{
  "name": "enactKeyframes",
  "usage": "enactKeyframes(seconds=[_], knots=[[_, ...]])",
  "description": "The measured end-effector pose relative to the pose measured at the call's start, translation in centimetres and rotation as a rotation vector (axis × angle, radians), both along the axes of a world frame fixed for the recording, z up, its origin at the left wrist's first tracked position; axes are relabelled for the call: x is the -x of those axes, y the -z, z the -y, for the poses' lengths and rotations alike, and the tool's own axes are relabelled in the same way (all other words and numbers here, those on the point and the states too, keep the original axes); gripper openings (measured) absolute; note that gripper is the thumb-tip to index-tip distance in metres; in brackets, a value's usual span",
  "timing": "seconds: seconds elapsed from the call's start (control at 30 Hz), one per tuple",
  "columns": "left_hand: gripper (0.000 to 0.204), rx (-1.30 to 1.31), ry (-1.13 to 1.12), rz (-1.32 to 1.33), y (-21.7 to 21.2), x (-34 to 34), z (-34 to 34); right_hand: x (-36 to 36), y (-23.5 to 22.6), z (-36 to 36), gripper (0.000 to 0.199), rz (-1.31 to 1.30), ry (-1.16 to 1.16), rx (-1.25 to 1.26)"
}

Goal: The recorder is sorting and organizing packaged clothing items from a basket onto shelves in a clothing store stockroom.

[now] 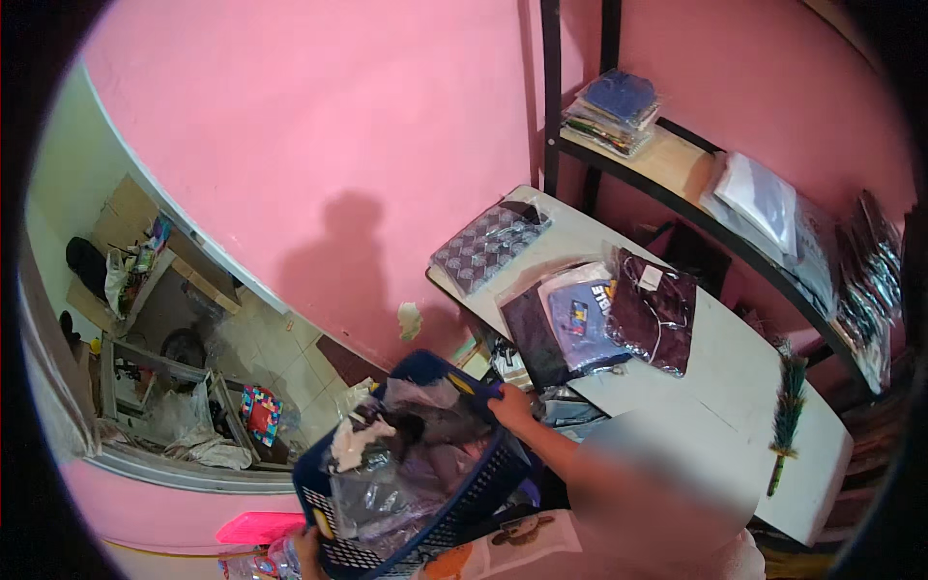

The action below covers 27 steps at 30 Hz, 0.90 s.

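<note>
A dark blue plastic basket (440, 517) with slotted walls and yellow handle inserts is held tilted in front of me. My right hand (510, 406) closes round its far right rim, beside one handle. At the near left end, my left hand (307, 553) grips the rim near the other handle; it shows only in part at the lower edge. Inside the basket lie crumpled clothes in clear plastic bags (387, 498), mostly grey and dark, with a pale pink piece (360, 443) on top. The basket's bottom is hidden by them.
On the white table (720, 425) to the right lie a patterned packet (491, 244), bagged folded garments (585, 314), a maroon garment (652, 314) and a feather duster (788, 416). A black-framed shelf (677, 159) holds more packets. Left, a pink wall opening (193, 242) shows a cluttered floor.
</note>
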<state>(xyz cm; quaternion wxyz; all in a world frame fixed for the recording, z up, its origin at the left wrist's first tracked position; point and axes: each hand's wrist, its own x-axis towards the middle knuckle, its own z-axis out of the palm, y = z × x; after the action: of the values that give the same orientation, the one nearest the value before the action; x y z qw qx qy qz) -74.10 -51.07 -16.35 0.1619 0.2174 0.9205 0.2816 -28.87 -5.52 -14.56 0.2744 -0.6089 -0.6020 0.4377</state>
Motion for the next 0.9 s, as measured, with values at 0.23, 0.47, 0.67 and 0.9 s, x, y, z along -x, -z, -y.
enactKeyframes(seconds=[0.23,0.47,0.67,0.9], knots=[[0.010,-0.508,-0.131,0.263,-17.8,-10.4,-10.0,-3.8,-9.0,-4.7,0.020,-0.233,0.038,-0.211],[0.019,-0.813,-0.037,0.513,-21.1,-16.1,-15.4,-10.8,-18.7,-12.8,0.016,-0.456,0.012,-0.269],[0.022,-0.842,-0.026,0.459,-24.4,-20.9,-18.7,-18.0,-19.0,-15.0,0.008,-0.529,-0.005,-0.193],[0.019,-0.785,0.164,0.340,-30.3,-25.6,-23.9,-24.8,-19.1,-13.8,0.008,-0.718,0.112,-0.191]])
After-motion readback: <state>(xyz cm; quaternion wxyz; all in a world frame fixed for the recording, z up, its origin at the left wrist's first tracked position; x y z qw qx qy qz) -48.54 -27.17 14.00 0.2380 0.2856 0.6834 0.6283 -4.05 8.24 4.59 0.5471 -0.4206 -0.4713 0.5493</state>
